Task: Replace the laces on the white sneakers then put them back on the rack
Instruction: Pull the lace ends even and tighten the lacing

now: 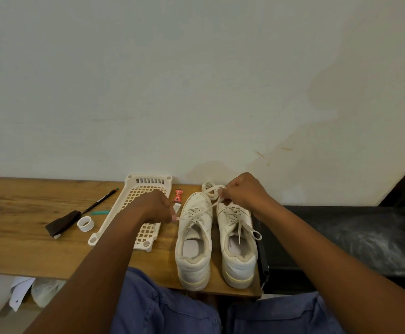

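Head view: left hand (156,207) pinches one end of a lace (197,212), right hand (241,192) pinches the other part of it, lace stretched taut between them over the left sneaker (194,242). Right sneaker (238,244) stands just beside it, both toes toward the wall, on a wooden table (27,225). Loose coil of lace (209,189) lies behind the toes. Cream plastic rack (143,189) lies flat left of the sneakers, partly under the left forearm. Further left: tape roll (85,223), dark cloth (62,222), pen (100,200). Small red packet (178,195) between rack and shoes.
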`<act>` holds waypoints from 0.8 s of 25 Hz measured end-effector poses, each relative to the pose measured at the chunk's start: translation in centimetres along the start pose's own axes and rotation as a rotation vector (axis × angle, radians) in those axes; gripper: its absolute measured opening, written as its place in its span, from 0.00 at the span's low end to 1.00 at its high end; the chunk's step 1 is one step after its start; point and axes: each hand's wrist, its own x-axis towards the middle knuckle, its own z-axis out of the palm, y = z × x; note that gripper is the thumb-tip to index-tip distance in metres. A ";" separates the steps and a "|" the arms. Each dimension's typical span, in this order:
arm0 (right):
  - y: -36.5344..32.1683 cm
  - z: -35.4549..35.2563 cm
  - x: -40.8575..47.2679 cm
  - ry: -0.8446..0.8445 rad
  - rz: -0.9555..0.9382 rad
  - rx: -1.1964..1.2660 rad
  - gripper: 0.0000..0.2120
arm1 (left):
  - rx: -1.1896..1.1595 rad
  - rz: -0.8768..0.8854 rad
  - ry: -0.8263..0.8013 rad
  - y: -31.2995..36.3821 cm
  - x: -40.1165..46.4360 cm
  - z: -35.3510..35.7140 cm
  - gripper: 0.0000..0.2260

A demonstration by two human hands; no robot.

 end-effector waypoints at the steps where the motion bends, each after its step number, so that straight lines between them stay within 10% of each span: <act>1: 0.3 -0.7 0.3 0.015 0.023 -0.215 0.07 | 0.049 -0.036 -0.033 -0.3 0.2 0.0 0.05; 9: 1.1 -0.5 -0.5 -0.044 -0.058 -0.740 0.14 | 0.233 -0.061 -0.087 -0.8 0.7 -0.1 0.09; 20: -0.2 3.3 -2.5 -0.167 -0.565 -0.757 0.11 | 0.104 0.215 -0.061 1.4 0.0 1.6 0.06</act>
